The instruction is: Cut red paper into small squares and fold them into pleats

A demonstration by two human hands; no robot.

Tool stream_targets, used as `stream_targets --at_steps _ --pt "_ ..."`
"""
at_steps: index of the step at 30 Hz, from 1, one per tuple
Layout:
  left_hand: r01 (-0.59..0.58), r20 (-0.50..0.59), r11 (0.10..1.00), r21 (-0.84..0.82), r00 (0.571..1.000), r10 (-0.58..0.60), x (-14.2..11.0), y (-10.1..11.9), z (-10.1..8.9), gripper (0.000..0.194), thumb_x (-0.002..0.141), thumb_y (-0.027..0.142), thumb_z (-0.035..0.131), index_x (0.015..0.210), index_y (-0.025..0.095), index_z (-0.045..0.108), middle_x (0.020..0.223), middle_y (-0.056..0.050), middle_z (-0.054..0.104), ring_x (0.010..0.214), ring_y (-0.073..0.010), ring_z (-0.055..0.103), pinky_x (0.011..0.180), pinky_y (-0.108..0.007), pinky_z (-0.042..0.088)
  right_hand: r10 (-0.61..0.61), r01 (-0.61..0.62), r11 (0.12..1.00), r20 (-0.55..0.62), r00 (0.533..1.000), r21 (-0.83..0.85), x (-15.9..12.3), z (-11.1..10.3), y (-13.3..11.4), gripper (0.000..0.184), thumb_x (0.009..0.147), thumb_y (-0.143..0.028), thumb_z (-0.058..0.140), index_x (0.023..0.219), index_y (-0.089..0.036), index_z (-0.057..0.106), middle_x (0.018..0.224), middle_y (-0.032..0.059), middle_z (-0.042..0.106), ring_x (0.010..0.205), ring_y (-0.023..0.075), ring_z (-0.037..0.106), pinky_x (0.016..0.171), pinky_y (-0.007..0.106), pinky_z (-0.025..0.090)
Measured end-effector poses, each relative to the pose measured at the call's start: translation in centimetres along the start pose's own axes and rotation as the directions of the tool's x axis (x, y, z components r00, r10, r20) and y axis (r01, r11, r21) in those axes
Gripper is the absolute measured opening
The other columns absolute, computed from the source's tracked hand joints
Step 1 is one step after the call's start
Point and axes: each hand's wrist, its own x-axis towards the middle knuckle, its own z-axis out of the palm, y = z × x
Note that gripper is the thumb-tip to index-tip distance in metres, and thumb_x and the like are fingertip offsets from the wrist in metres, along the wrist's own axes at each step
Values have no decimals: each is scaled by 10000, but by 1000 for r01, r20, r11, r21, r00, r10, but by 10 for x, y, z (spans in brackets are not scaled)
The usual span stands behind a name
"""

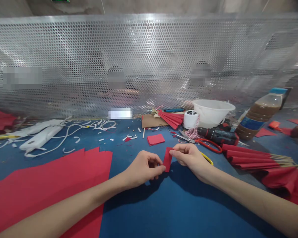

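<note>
Between my two hands a small strip of red paper is held up over the blue tabletop. My left hand pinches its lower left edge between thumb and fingers. My right hand grips the upper right edge the same way. Just behind lies a small stack of red paper rectangles. Large red sheets overlap beneath and beside my left forearm. Scissors with red handles rest behind my right hand, and a yellow loop handle shows partly behind that wrist.
A perforated metal screen spans the back. To the right stand a white bucket, a power drill, a tilted bottle of brown liquid and pleated red fans. A white power strip with cords and paper scraps lies left.
</note>
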Motion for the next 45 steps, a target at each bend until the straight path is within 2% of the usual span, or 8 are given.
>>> stream_targets --at_steps 11,17,26,29,33,36,41,45 --pt "-60 -17 998 -26 998 59 -2 8 -1 275 911 325 588 723 134 647 590 6 604 481 -78 504 491 -194 391 -61 76 983 96 994 -170 -2 3 -3 317 875 -435 683 778 -134 688 612 -33 516 549 84 346 518 240 248" --pt "-65 -32 998 -21 997 65 -1 6 -2 266 902 313 586 713 135 648 555 17 570 463 -83 497 465 -193 366 2 51 961 190 982 -272 -4 4 -2 356 885 -432 661 676 -152 596 516 -65 423 470 71 308 448 233 203" --pt "-83 -53 995 -60 995 80 -1 6 -2 304 901 360 603 714 129 669 545 10 568 455 -82 485 469 -196 378 24 80 921 259 965 -382 -6 5 -9 442 917 -437 606 570 -171 540 464 -32 510 437 85 398 447 224 282" --pt "-71 -59 996 -49 996 68 -1 6 -2 314 909 379 598 746 130 696 514 16 560 427 -82 468 444 -194 363 34 60 922 234 972 -383 -7 5 -10 429 913 -431 606 575 -176 536 455 -36 509 416 79 376 424 218 267" --pt "-100 -147 995 5 984 99 -2 4 -4 365 930 378 579 698 125 701 443 35 504 388 -67 406 434 -197 305 99 14 930 289 952 -367 -8 6 -12 343 930 -400 577 713 -150 668 559 17 668 408 82 406 413 218 282" --pt "-124 -181 992 11 976 124 -1 3 -6 386 932 366 585 651 122 689 414 48 459 383 -59 377 442 -204 278 87 34 921 292 953 -388 -9 7 -14 311 929 -366 585 758 -139 712 553 22 673 449 93 443 447 217 306" --pt "-122 -152 992 -12 981 119 0 4 -7 383 931 368 585 663 119 699 415 53 441 387 -60 367 445 -207 265 103 8 947 327 940 -320 -10 7 -19 339 956 -409 544 809 -145 698 625 35 713 405 78 396 415 217 292" --pt "-124 -96 992 -12 988 122 -1 6 -6 379 929 390 582 725 114 744 420 46 460 399 -65 362 441 -206 266 106 37 936 381 918 -349 -10 5 -19 399 968 -424 530 707 -155 665 647 47 732 431 83 416 433 215 294"
